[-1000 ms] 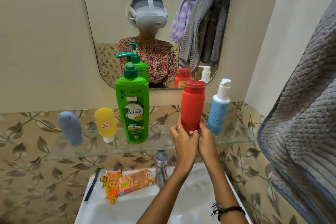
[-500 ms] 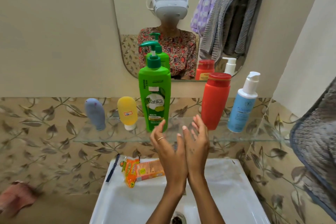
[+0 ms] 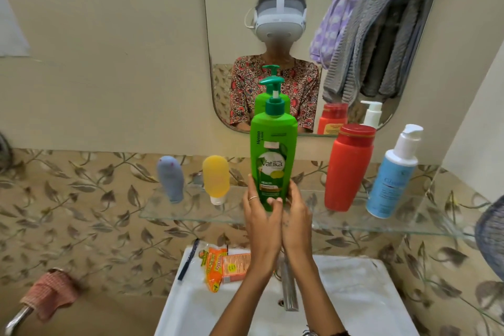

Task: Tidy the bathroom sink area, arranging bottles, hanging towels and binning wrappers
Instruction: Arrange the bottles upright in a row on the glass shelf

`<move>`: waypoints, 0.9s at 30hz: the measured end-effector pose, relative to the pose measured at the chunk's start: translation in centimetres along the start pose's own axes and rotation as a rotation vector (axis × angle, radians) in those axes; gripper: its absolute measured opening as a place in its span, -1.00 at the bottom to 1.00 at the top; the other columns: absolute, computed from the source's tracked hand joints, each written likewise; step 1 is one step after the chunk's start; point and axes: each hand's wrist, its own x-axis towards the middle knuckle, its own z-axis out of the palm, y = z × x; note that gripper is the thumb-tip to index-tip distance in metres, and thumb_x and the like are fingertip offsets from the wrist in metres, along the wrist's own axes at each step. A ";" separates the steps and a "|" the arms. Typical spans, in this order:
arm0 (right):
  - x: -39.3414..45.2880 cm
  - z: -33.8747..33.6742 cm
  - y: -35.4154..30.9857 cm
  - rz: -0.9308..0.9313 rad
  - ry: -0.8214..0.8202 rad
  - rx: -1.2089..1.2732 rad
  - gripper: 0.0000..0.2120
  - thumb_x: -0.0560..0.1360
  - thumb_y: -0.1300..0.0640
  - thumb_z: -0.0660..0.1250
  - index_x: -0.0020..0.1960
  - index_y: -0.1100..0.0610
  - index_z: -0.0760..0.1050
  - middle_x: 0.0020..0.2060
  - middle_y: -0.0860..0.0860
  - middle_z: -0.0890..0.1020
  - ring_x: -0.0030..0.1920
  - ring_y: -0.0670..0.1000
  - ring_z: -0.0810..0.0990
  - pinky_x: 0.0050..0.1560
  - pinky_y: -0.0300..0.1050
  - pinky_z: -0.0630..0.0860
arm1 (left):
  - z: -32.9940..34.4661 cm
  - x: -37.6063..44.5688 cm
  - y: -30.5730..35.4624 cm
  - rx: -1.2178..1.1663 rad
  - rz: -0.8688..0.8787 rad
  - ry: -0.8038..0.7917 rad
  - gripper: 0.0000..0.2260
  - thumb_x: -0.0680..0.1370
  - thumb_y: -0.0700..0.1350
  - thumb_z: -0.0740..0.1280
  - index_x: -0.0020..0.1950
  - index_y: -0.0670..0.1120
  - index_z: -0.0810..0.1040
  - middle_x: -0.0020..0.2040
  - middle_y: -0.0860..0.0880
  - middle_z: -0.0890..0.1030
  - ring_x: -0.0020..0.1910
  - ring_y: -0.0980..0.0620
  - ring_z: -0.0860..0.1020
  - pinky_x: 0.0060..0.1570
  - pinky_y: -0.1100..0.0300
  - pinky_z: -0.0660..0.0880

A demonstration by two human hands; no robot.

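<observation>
Green bottle upright on glass shelf, base cupped between left hand and right hand, fingers curled round it. Four more bottles stand in line either side; grey towel hangs far right. Left, by judgement: wrappers below the hands on sink rim unbinned, pink cloth far lower left unhung.

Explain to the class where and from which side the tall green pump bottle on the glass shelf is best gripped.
Probably low on the body of the green pump bottle, from the front. It stands upright and tall, so the thin pump head would make poor leverage. The left hand and right hand already cup its base from either side, clear of the yellow tube and red bottle.
</observation>
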 end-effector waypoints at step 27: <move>-2.2 2.8 -0.9 -0.013 0.051 0.169 -0.52 0.44 0.28 0.40 0.31 0.12 0.34 0.13 0.03 0.50 -0.03 -0.31 0.54 -0.10 -0.48 0.48 | -3.1 -1.5 -0.6 -0.049 0.042 0.182 -0.37 0.53 -0.10 0.29 0.49 0.08 0.01 0.50 0.12 0.08 0.44 0.18 0.12 0.35 0.26 0.13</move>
